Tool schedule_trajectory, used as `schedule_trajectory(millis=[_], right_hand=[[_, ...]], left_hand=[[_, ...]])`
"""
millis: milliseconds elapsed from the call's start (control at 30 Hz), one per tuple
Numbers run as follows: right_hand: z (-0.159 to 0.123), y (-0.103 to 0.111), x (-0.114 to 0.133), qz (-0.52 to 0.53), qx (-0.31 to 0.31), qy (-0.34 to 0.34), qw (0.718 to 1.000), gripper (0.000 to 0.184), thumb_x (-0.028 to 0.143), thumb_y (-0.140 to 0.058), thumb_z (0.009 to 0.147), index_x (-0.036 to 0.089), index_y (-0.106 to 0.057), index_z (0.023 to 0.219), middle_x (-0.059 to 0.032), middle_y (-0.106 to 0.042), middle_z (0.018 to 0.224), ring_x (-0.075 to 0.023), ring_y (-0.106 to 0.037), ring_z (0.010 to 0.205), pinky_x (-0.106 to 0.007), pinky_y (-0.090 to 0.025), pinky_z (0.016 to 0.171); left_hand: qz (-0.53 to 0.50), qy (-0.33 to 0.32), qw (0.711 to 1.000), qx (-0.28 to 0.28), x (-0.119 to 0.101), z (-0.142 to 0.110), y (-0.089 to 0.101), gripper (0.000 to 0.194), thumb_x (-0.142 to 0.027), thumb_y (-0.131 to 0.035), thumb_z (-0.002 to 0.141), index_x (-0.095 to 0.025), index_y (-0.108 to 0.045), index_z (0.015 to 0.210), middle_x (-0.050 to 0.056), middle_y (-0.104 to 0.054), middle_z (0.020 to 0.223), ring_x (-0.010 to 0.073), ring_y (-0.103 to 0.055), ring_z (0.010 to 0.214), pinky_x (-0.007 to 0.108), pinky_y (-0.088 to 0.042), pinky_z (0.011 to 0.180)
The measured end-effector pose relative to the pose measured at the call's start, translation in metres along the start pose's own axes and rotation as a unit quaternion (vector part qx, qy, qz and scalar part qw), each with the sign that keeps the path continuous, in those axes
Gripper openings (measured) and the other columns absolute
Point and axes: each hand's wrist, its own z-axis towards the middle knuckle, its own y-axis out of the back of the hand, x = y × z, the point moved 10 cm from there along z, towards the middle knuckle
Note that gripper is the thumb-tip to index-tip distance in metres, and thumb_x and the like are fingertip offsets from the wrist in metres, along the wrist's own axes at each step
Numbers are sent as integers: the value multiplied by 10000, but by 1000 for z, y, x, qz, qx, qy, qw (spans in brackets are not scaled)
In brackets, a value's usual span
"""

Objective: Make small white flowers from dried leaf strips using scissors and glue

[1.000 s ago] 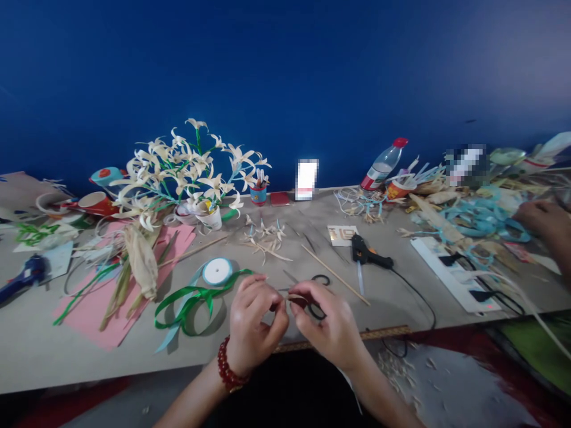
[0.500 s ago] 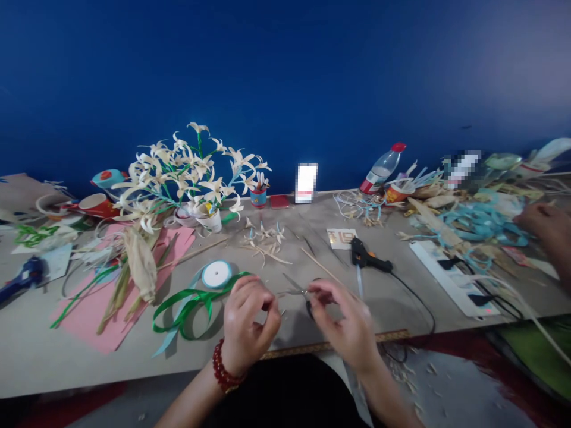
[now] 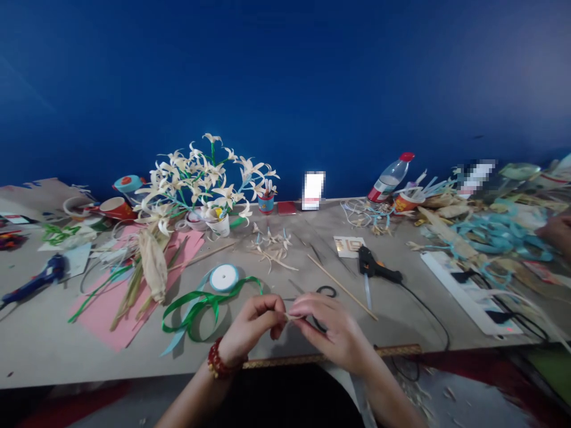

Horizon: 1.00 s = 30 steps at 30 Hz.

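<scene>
My left hand [image 3: 250, 327], with a red bead bracelet at the wrist, and my right hand [image 3: 330, 330] meet over the table's near edge. Both pinch a thin pale straw strip [image 3: 294, 317] between thumb and fingertips. Black-handled scissors [image 3: 322, 292] lie on the table just behind my right hand. A green ribbon [image 3: 200, 303] trails from a white spool [image 3: 223, 277] to the left of my left hand. A thin wooden stick [image 3: 341, 286] lies slanted behind the scissors.
A black glue gun [image 3: 377, 270] with cord lies right of centre. A cup of pale straw flowers [image 3: 209, 184] stands at the back, corn husks on pink paper [image 3: 151, 267] to the left. Another person's hand [image 3: 557, 229] is at the far right amid blue ribbon. A plastic bottle [image 3: 390, 177] leans by the wall.
My hands, apart half a second ago, have come back together on the strip. The view has shifted slightly, so the table sits lower and further right in frame.
</scene>
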Motion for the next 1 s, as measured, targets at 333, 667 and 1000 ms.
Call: schedule_trajectory(millis=[333, 667, 1000], right_hand=[[-23, -31, -72, 394, -80, -310, 862, 221, 371, -728, 802, 153, -696, 806, -26, -702, 717, -107, -581, 572, -217, -460, 549], [-26, -40, -69, 454, -88, -335, 821, 269, 382, -787, 749, 152, -649, 755, -12, -683, 653, -90, -546, 515, -194, -419, 498], [-31, -60, -65, 629, -91, -329, 698, 264, 291, -798, 720, 169, -568, 679, 56, -536, 480, -31, -308, 389, -165, -259, 416]], left_hand=[[-38, -59, 998, 3, -9, -3, -1, 181, -309, -619, 884, -156, -645, 976, 47, -625, 844, 176, -559, 807, 294, -435, 764], [7, -54, 998, -35, -1, -2, 7, 163, -303, -658, 853, -149, -627, 809, 34, -611, 756, 163, -546, 746, 276, -432, 716], [-218, -34, 975, 7, 10, 1, -4, 235, -330, -716, 757, -166, -560, 694, -9, -534, 576, 124, -482, 549, 270, -396, 600]])
